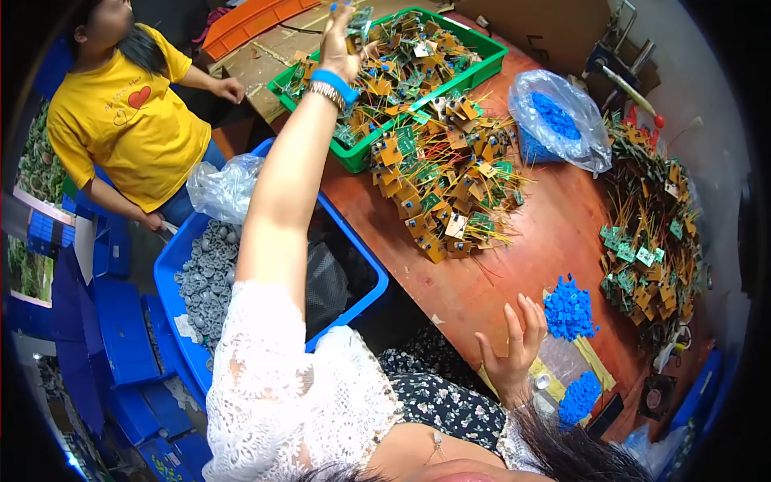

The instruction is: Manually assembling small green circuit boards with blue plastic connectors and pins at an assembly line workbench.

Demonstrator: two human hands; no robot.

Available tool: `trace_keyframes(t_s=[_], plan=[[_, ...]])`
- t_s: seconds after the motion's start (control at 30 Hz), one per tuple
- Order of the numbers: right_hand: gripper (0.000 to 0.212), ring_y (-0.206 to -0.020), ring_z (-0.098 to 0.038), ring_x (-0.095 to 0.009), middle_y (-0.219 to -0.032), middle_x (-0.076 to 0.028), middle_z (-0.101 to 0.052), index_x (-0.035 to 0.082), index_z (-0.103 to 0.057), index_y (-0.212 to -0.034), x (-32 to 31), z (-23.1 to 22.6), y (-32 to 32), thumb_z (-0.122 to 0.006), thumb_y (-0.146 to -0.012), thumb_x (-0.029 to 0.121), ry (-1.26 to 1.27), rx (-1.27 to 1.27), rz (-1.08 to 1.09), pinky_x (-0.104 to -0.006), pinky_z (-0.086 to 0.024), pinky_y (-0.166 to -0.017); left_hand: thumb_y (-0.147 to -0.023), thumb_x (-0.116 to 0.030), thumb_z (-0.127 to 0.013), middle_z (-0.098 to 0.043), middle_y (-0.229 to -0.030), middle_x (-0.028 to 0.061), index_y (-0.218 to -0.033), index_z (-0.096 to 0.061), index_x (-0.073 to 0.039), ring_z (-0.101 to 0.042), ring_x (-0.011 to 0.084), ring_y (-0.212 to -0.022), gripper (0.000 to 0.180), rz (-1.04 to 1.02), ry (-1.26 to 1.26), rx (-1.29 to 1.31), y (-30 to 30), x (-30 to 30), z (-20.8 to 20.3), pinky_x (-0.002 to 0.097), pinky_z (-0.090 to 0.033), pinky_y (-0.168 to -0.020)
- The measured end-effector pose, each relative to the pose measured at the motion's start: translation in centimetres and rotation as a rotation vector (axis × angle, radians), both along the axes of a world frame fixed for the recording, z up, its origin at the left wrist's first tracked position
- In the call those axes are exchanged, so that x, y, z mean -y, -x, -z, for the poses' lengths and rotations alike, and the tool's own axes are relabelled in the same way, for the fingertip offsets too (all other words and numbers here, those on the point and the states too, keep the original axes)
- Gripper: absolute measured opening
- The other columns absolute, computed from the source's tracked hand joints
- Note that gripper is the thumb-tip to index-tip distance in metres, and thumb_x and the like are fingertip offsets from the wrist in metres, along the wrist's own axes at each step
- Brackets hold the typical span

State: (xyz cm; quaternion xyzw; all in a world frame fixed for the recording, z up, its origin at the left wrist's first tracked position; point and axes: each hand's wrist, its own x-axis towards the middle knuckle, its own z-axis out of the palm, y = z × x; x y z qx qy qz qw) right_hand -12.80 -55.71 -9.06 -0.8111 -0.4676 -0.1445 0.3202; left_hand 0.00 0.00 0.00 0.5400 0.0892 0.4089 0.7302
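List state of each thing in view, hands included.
Left hand: raised, holding circuit board
Circuit board: held, partly hidden
Right hand: open, nothing visibly gripped
Green tray: uncovered, heaped with boards
Wired-board heap: piled beside tray
Clear bag: open, blue parts inside
Upper blue pile: loose
Blue bin: uncovered, gray parts inside

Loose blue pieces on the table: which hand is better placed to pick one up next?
Probably the right hand: it is open, its fingertips right beside the upper pile of blue pieces. The left hand is stretched well away, up by the green crate.
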Motion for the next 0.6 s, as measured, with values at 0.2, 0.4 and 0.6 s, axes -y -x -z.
trace_keyframes(t_s=[0.2, 0.4, 0.6], plan=[[0.072, -0.131, -0.045, -0.041, -0.143, -0.02, -0.048, 0.006, -0.054, -0.136, -0.2, 0.3, -0.4, -0.085, -0.072, 0.013, 0.005, -0.048, 0.015, -0.0541, -0.036, -0.109, -0.076, -0.083, -0.058, -0.007, -0.165, 0.0249, -0.16, -0.025, -0.023, -0.004, 0.0467, -0.152, 0.108, -0.345, -0.859, -1.056, -2.4, -1.6, 3.3, 0.06, -0.008, -0.121], [0.072, -0.131, -0.045, -0.041, -0.143, -0.019, -0.048, 0.006, -0.054, -0.136, -0.4, 0.9, -1.0, -0.085, -0.071, 0.011, 0.022, -0.098, 0.019, -0.0533, -0.036, -0.109, -0.078, -0.084, -0.054, -0.004, -0.168, 0.0133, -0.159, -0.024, -0.036, 0.001, 0.0423, -0.153, 0.099, -0.316, -1.049, -1.325, -2.3, -0.3, 7.0, 0.075, -0.004, -0.114], [0.072, -0.131, -0.045, -0.041, -0.143, -0.019, -0.048, 0.006, -0.054, -0.136, -0.9, 1.0, -1.2, -0.084, -0.071, 0.01, 0.02, -0.099, -0.004, -0.0529, -0.036, -0.109, -0.086, -0.074, -0.054, -0.009, -0.168, 0.0101, -0.156, -0.032, -0.036, -0.004, 0.0411, -0.153, 0.082, -0.372, -1.168, -1.378, -1.8, -0.2, 8.2, 0.0755, -0.009, -0.114]])
